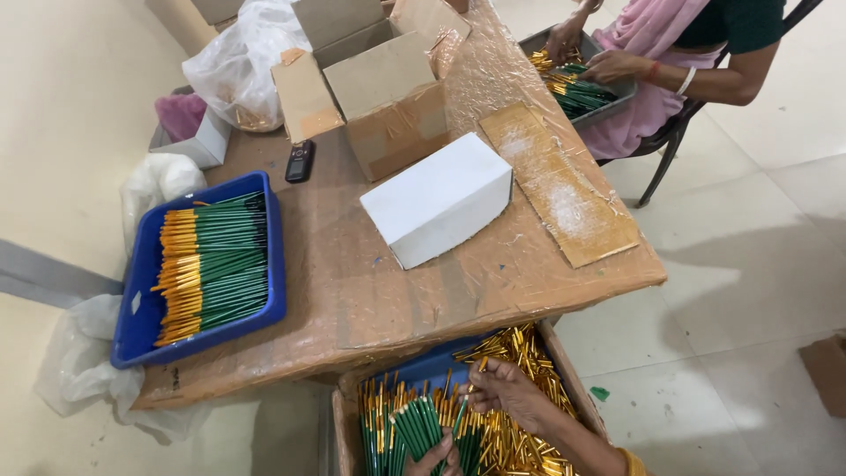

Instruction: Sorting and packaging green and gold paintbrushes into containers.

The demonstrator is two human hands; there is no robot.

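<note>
your right hand (509, 392) pinches one gold cap (481, 362) over the box of green pens (414, 427) under the table edge. your left hand (434, 458) grips a pen bunch. farther on, the blue tray (141, 308) hangs over the table's (352, 282) left edge; the white box (438, 198) sits mid-table.

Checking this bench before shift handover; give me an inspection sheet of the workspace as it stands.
Surface: cardboard-covered table under wrinkled plastic film.
Job's things: green pens with gold ends and loose gold caps in a tray on the lap; blue tray of sorted pens.
Clutter: white box, open carton, phone, plastic bags.
Grippers: right hand pinches a pen; left hand among pens.
Cables: nothing seen.
Surroundings: seated co-worker sorting pens; tiled floor.
</note>
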